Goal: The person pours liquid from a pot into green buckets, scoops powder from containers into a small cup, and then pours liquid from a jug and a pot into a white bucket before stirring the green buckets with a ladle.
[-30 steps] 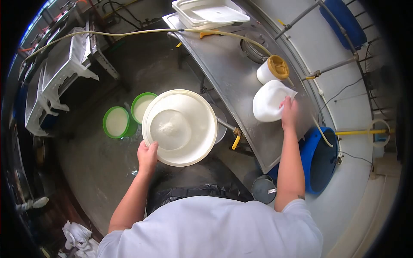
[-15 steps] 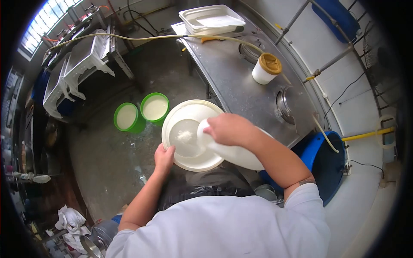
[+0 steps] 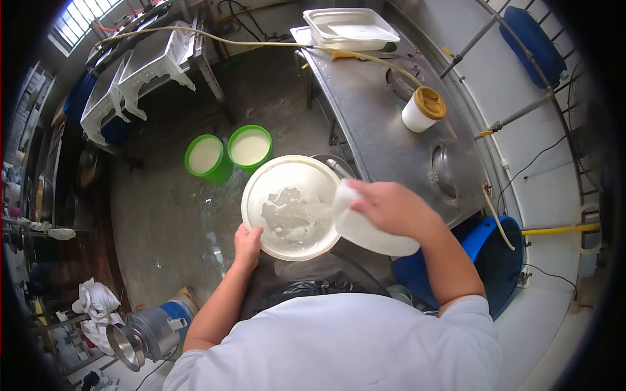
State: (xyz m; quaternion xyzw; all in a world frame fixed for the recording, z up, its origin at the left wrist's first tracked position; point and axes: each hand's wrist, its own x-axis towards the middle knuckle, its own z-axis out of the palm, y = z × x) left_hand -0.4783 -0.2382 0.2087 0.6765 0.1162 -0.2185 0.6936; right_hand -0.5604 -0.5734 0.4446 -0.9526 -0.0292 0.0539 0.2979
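Observation:
My left hand is closed on the lower left rim of a round white basin. Whitish liquid with streaks and foam lies in the basin. On the right, my right hand grips the edge of a translucent white vessel, tilted with its mouth toward the basin. A clear stream runs from that mouth into the basin. Just beyond the basin, two green buckets of creamy liquid stand on the floor.
A steel table on the right holds white trays, a white tub with a brown lid and round metal fittings. A blue barrel stands at the right, a metal machine at the lower left. A hose crosses the top.
My right hand and the vessel have moved right, with liquid now streaming from it. The powder-like heap seen in the basin has given way to spread, foamy liquid. The view has shifted.

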